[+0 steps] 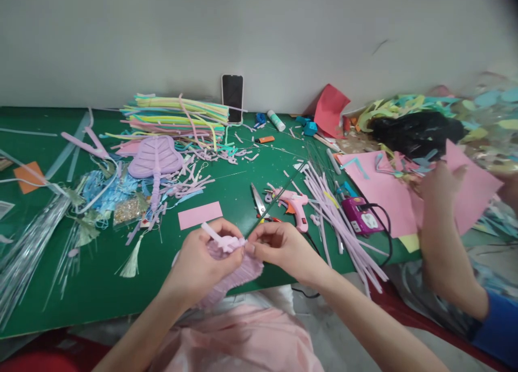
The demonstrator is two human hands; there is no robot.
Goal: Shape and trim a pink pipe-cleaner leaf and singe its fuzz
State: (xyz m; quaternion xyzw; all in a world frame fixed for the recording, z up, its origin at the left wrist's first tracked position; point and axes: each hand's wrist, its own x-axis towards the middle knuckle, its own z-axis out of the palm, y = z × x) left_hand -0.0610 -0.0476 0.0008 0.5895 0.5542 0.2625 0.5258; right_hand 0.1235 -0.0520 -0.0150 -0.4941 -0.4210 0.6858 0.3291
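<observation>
My left hand [208,261] is closed around a flat, ribbed lilac craft piece [237,277] that looks made of pipe cleaners. A small braided lilac part with a loose end [224,242] shows at its top, between thumb and fingers. At the edge of that part, my right hand [279,248] pinches with thumb and forefinger. From this pinch a thin dark green wire [275,200] slants up and away to the right. The exact grip point is hidden by the fingertips. Beyond the hands lie scissors [258,199] and a pink glue gun [294,203].
Lilac pipe cleaners [343,221] lie right of the glue gun, near a purple device [361,215]. A finished lilac wing-shaped piece [156,159] and bundled pipe cleaners [178,115] sit behind left. A phone [232,97] leans on the wall. A co-worker's hand [443,188] handles pink sheets at right.
</observation>
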